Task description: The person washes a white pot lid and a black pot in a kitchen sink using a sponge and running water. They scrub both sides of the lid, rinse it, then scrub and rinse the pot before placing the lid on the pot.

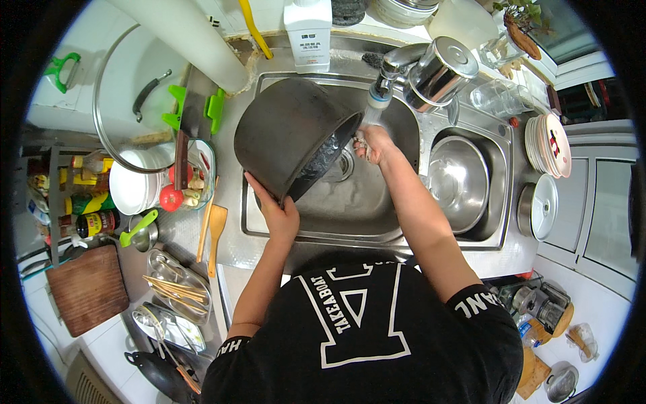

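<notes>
A large dark metal pot is tipped on its side over the big basin of a stainless steel sink. Its mouth faces right and down, and its wet inner wall glistens. My left hand grips the pot's rim at the near side, thumb on the edge and fingers along the outside. Just off the far part of the rim, my right hand is closed around a small pale wad, maybe a cloth or scrubber; the fingers partly hide it. Water runs from the faucet head right above that hand.
A steel bowl sits in the smaller right basin. A chrome filter housing juts over the sink beside the faucet. Behind stands a white detergent bottle. Left are a glass lid and a wooden spatula; right, stacked plates.
</notes>
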Action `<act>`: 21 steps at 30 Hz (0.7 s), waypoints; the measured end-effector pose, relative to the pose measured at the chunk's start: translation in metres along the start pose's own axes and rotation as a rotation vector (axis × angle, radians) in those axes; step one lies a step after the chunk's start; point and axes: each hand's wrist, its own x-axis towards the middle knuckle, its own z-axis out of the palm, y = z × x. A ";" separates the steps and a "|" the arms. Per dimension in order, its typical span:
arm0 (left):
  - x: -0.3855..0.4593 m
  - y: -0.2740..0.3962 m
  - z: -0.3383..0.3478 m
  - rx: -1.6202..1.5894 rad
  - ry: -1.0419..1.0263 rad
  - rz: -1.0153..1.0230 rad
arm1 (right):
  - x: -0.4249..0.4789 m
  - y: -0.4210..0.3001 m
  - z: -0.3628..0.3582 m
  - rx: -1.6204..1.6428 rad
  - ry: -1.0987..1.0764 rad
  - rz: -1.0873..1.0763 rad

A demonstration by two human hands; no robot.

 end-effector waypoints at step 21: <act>0.026 0.020 -0.013 -0.091 0.275 0.161 | 0.017 -0.014 0.007 0.907 -0.327 -0.204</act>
